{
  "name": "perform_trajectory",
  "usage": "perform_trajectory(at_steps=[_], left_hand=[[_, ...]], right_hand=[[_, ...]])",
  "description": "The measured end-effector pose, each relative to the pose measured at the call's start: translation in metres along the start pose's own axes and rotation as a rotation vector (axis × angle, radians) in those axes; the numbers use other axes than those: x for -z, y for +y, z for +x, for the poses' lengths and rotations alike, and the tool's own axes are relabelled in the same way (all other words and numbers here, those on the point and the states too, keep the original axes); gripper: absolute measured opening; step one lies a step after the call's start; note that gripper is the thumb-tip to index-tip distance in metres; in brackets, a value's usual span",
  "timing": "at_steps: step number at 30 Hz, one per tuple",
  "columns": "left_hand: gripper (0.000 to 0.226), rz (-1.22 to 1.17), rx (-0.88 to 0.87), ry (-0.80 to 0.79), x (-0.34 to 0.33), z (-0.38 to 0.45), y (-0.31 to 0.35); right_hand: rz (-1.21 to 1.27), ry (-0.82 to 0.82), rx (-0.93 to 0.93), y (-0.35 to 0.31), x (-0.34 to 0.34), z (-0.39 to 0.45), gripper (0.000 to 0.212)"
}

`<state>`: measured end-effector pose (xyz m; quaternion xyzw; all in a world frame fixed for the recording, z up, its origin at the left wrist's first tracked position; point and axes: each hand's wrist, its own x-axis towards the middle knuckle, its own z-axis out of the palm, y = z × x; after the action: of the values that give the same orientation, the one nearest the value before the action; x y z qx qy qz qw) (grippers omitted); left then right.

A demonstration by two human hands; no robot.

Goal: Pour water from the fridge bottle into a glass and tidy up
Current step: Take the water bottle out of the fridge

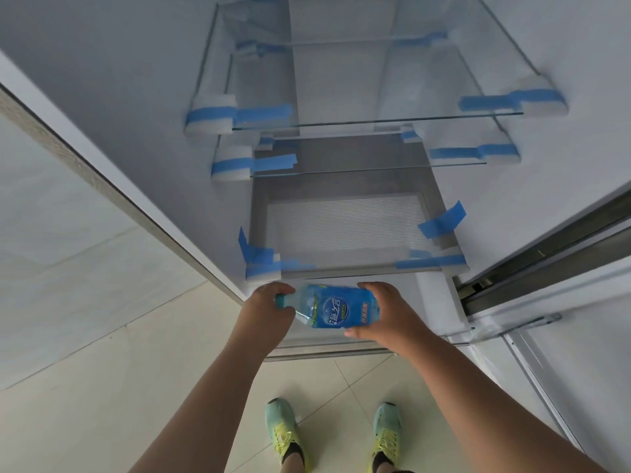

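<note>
A clear water bottle (pixel 333 307) with a blue label lies sideways between my hands, in front of the open fridge's lowest part. Its teal cap (pixel 280 301) points left. My left hand (pixel 269 307) curls round the cap and neck end. My right hand (pixel 384 312) grips the bottle's base end, thumb underneath. No glass is in view.
The open fridge (pixel 341 216) holds glass shelves (pixel 375 118) fixed with white foam blocks and blue tape, with nothing on them. The fridge door (pixel 563 336) stands open on the right. A wall runs along the left. My feet in green shoes stand on the tiled floor (pixel 119 387).
</note>
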<state>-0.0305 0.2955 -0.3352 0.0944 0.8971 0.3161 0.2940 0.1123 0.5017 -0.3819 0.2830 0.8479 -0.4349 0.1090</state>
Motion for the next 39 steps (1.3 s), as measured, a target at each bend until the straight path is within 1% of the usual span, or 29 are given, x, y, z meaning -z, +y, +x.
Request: perform_trajectory(at_steps=[4, 7, 10, 13, 15, 17, 19, 20, 22, 23, 25, 27, 30, 34, 36, 39], left_hand=[[0.035, 0.012, -0.084, 0.066, 0.013, -0.013, 0.021], [0.034, 0.026, -0.161, 0.102, 0.026, -0.026, 0.040], [0.041, -0.015, -0.271, 0.117, 0.040, -0.040, 0.061], [0.050, -0.189, -0.419, 0.108, 0.052, -0.054, 0.083], [0.061, -0.264, -0.488, 0.102, 0.059, -0.061, 0.092], [0.080, -0.239, -0.483, 0.038, 0.066, -0.065, 0.099], [0.096, -0.204, -0.476, -0.095, 0.076, -0.073, 0.107], [0.100, -0.207, -0.487, -0.160, 0.081, -0.078, 0.113], [0.101, -0.256, -0.507, -0.243, 0.089, -0.090, 0.126], [0.097, -0.284, -0.528, -0.263, 0.092, -0.095, 0.133], [0.085, -0.327, -0.586, -0.274, 0.098, -0.105, 0.147], [0.079, -0.341, -0.642, -0.270, 0.104, -0.114, 0.160], [0.085, -0.334, -0.708, -0.270, 0.108, -0.119, 0.174], [0.084, -0.355, -0.786, -0.293, 0.106, -0.117, 0.187], [0.084, -0.345, -0.822, -0.351, 0.106, -0.114, 0.192], [0.083, -0.244, -0.901, -0.479, 0.106, -0.108, 0.201]], right_hand=[[-0.011, 0.062, 0.032, -0.003, -0.003, -0.004, 0.098], [-0.008, 0.113, 0.035, -0.006, -0.002, -0.009, 0.087], [0.106, 0.128, 0.043, -0.015, 0.005, -0.018, 0.081], [0.275, 0.156, 0.052, -0.028, 0.018, -0.030, 0.074], [0.401, 0.167, 0.054, -0.040, 0.029, -0.040, 0.073], [0.518, 0.149, 0.070, -0.053, 0.042, -0.051, 0.076], [0.620, 0.088, 0.130, -0.068, 0.058, -0.062, 0.079], [0.660, 0.054, 0.157, -0.075, 0.066, -0.068, 0.079], [0.698, -0.005, 0.203, -0.089, 0.083, -0.081, 0.072], [0.714, -0.026, 0.222, -0.094, 0.090, -0.087, 0.068], [0.751, -0.055, 0.247, -0.101, 0.103, -0.099, 0.065], [0.759, -0.068, 0.249, -0.107, 0.114, -0.111, 0.065], [0.743, -0.073, 0.261, -0.112, 0.125, -0.127, 0.068], [0.744, 0.045, 0.236, -0.115, 0.131, -0.147, 0.065], [0.741, 0.138, 0.204, -0.119, 0.130, -0.158, 0.065], [0.728, 0.298, 0.123, -0.122, 0.121, -0.175, 0.070]])
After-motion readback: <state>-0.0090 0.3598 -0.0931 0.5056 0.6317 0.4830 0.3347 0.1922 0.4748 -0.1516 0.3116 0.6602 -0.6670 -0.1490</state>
